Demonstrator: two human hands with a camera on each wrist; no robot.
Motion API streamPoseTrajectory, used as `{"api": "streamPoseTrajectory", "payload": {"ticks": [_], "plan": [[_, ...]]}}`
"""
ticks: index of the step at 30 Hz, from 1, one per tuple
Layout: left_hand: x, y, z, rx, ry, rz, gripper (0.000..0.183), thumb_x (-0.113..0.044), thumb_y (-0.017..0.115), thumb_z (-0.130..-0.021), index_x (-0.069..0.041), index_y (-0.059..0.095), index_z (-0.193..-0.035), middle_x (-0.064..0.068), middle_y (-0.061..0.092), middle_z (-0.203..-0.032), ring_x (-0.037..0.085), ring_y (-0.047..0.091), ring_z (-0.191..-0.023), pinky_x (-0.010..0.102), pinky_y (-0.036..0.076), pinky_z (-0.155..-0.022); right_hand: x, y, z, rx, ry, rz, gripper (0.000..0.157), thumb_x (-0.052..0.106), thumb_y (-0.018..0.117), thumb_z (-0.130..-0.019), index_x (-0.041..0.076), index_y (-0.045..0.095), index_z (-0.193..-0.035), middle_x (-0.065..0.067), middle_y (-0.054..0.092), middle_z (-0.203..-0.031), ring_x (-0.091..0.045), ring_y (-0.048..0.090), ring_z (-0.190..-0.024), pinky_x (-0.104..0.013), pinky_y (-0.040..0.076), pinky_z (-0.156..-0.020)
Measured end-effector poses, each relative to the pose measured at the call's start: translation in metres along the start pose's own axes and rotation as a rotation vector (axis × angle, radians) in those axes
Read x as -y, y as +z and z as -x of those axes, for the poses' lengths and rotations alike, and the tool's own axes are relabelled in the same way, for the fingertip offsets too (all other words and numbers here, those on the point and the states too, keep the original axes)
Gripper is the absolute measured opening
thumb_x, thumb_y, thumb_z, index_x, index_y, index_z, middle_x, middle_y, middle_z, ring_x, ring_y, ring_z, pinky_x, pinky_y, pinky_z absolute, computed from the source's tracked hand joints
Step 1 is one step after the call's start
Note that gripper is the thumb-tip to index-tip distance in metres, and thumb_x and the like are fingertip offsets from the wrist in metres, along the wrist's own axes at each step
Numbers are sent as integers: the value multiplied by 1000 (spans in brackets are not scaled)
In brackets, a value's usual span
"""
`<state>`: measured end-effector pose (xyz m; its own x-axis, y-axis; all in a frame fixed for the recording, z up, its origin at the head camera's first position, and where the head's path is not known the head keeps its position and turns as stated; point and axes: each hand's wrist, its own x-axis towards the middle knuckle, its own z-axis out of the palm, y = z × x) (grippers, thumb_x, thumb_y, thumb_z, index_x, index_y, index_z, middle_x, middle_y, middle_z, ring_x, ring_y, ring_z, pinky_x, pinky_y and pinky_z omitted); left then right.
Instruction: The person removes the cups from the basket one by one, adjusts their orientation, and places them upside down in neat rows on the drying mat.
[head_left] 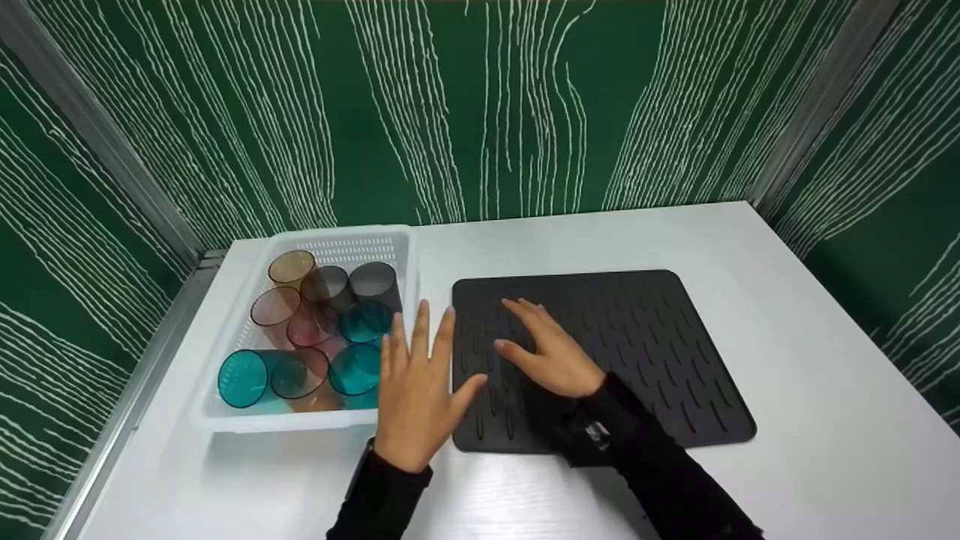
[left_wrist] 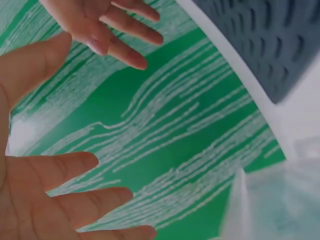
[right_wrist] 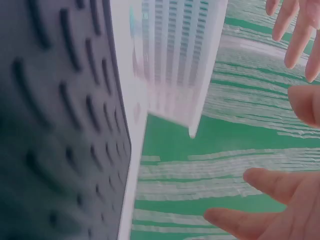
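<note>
My left hand [head_left: 420, 394], fingers spread and straight, hovers by the right side of a white plastic basket [head_left: 315, 424], holding nothing. Several tumblers stand in the basket: teal ones [head_left: 242, 379], an amber one [head_left: 292, 268], pinkish ones [head_left: 276, 306] and a grey one [head_left: 373, 279]. Over the left part of a black ridged drying mat [head_left: 637, 330] is my right hand [head_left: 555, 356], its fingers extended and nothing in them. In the left wrist view the palm of the left hand [left_wrist: 30, 200] faces the right hand [left_wrist: 100, 25], with a space between them.
Basket and mat lie side by side on a white table [head_left: 517, 495], a narrow strip of tabletop between them. Green panels [head_left: 525, 112] with white wavy lines enclose the back and sides, and a grey metal rail [head_left: 150, 367] runs along the left edge.
</note>
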<state>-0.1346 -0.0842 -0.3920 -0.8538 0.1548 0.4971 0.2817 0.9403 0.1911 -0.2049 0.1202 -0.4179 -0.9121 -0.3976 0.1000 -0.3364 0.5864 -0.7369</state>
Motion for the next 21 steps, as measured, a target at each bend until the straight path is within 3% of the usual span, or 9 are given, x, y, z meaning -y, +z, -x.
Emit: {"api": "streamPoseTrajectory", "payload": {"ticks": [5, 12, 17, 21], "plan": [[22, -12, 5, -45, -13, 31, 74, -39, 78, -82, -6, 50, -142, 22, 54, -140, 44, 50, -130, 57, 41, -106, 16, 12, -20, 29, -4, -102, 67, 42, 54, -99, 12, 29, -155, -16, 28, -160, -33, 27, -148, -55, 27, -117], [52, -27, 12, -68, -52, 75, 45, -18, 80, -82, 2, 63, -119, 18, 67, -114, 35, 65, -104, 46, 53, -89, 35, 34, -46, 64, 60, -230, 62, 39, 52, -101, 9, 34, -152, -17, 38, -154, -33, 35, -145, -50, 31, -115], [63, -32, 15, 38, -121, 73, 36, -15, 79, -82, 2, 66, -111, 17, 68, -106, 32, 66, -96, 47, 54, -85, 40, 55, -59, 76, 104, -246, 55, 39, 52, -100, 6, 46, -143, -19, 56, -136, -31, 57, -121, -45, 46, -100], [67, -31, 15, 128, -164, 49, 34, -18, 79, -82, 0, 68, -109, 16, 70, -103, 31, 68, -94, 49, 55, -85, 44, 67, -63, 130, 101, -198, 49, 42, 49, -101, 5, 56, -132, -16, 63, -120, -24, 62, -99, -37, 49, -85]]}}
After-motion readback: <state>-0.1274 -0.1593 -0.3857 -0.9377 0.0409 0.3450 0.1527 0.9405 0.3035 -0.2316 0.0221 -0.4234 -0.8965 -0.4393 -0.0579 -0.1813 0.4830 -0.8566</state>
